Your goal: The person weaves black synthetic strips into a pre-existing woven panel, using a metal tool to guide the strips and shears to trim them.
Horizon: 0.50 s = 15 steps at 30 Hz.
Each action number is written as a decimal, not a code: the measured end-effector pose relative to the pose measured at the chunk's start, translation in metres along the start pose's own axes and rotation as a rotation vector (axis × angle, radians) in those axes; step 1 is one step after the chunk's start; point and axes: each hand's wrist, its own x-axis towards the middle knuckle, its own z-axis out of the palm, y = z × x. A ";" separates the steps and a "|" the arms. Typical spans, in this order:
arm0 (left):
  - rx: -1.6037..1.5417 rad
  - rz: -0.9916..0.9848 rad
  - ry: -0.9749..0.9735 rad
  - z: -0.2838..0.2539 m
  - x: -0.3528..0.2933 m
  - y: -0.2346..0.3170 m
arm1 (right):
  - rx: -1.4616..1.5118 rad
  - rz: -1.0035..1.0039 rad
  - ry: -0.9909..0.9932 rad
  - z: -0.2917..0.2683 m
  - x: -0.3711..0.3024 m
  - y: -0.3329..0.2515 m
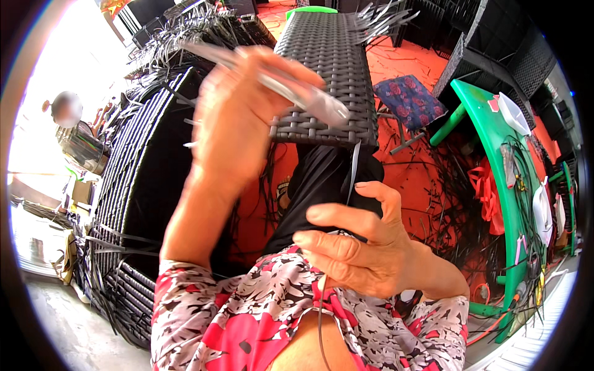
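Note:
My left hand point(232, 111) is raised over the near left corner of a dark grey woven rattan panel point(328, 62), its fingers closed round a long, slim silver tool point(303, 96). Motion blurs hand and tool, so the tool's exact kind does not show. One rounded end points right over the weave; the thinner end points up and left. From the panel's near edge hangs a narrow grey plastic strip point(354, 164). It runs down behind the curled fingers of my right hand point(365, 247), which close on it in front of my chest. Loose strip ends point(383, 23) fan out at the panel's far right corner.
Black woven pieces point(139, 161) are stacked on the left. A flower-patterned stool point(409, 102) stands right of the panel. Further right, a green table point(495, 161) carries white trays, tools and strips. Strip scraps litter the red floor point(402, 179). Another person point(77, 136) is at far left.

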 end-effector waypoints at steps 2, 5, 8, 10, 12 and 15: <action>0.055 0.042 -0.051 -0.031 0.018 0.028 | 0.324 0.049 0.048 -0.002 -0.005 0.003; 0.435 -0.133 -0.152 -0.059 0.021 0.054 | 0.881 0.137 0.255 -0.020 -0.027 0.028; 0.584 -0.415 -0.218 -0.052 -0.002 0.050 | 0.980 0.423 0.579 -0.048 -0.053 0.033; 0.633 -0.525 -0.401 -0.054 -0.012 0.053 | 1.075 0.406 0.742 -0.080 -0.079 0.035; 0.773 -0.522 -0.481 -0.057 -0.026 0.050 | 1.113 0.397 0.790 -0.095 -0.095 0.042; 1.017 -0.357 -0.609 -0.064 -0.033 0.037 | 1.321 0.384 0.840 -0.115 -0.100 0.047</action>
